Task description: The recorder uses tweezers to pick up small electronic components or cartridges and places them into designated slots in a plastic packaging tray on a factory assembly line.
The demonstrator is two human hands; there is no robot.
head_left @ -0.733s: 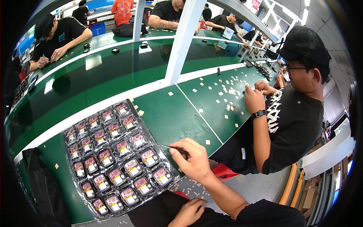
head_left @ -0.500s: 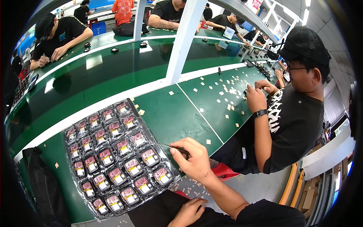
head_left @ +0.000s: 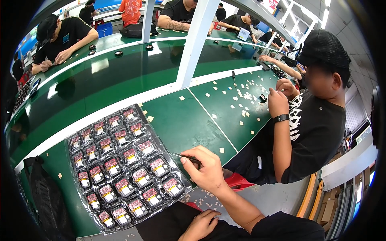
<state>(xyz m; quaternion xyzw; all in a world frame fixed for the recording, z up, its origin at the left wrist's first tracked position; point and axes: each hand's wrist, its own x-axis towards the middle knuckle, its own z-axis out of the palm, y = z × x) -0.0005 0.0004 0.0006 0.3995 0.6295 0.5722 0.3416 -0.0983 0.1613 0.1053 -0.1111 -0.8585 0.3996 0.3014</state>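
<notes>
A clear plastic tray (head_left: 167, 150) lies on the green bench in front of me. Its pockets hold rows of small black square cases (head_left: 141, 177) with red circuit boards and white and yellow parts inside. At the tray's right edge, my right hand (head_left: 207, 168) is closed on slim dark tweezers (head_left: 192, 159), whose tip points left toward the cases. My left hand (head_left: 201, 225) rests low by my lap, beside my right forearm. Its fingers are loosely stretched out, and I see nothing in it.
A co-worker (head_left: 317, 120) sits at my right, hands raised over scattered pale square pieces (head_left: 247, 96). A screwdriver (head_left: 233, 75) lies beyond. A white post (head_left: 195, 48) rises behind the bench. A black bag (head_left: 48, 197) is at left. Across the green conveyor (head_left: 132, 72), other people work.
My hands and the tray stay put. The co-worker's hands shift slightly right, and a small black case now shows beside them. Another arm reaches in behind. Cases on the conveyor drift left.
</notes>
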